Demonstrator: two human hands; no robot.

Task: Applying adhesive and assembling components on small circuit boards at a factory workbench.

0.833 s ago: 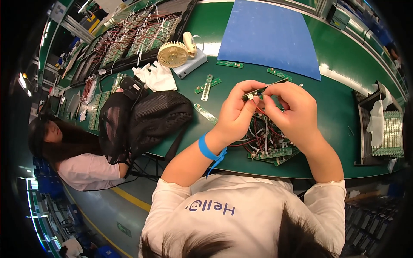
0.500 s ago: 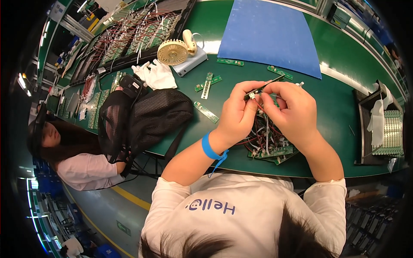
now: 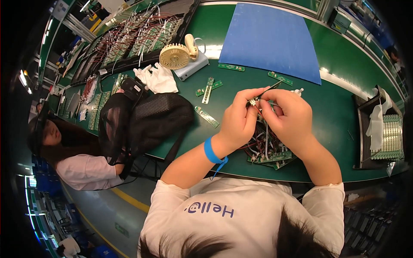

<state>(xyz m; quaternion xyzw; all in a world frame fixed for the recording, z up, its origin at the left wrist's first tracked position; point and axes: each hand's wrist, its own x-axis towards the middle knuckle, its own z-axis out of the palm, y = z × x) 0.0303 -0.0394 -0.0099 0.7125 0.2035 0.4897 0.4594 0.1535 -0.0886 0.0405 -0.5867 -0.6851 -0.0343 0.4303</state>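
Note:
My left hand (image 3: 237,117) is closed around a narrow circuit board (image 3: 272,87), seen nearly edge-on and tilted up to the right. A small white wire connector (image 3: 253,102) with red wires sits at the board's near end. Thumb and forefinger of my right hand (image 3: 291,112) are pinched together at this connector; the exact contact is partly hidden by the fingers. Below both hands lies a pile of green circuit boards (image 3: 279,156) tangled with red, black and white wires. A blue wrist strap (image 3: 210,149) circles my left wrist.
Loose circuit boards (image 3: 206,116) lie left of my hands and beyond them. A blue mat (image 3: 269,43) covers the back. Leftward are a yellow fan (image 3: 174,56), white gloves (image 3: 158,79) and a black mesh bag (image 3: 165,112). A rack of boards (image 3: 386,137) stands right; a person (image 3: 86,170) sits left.
The whole view has shifted slightly. Both hands stay together at the board and connector, with only a small change in the fingers and in the board's tilt.

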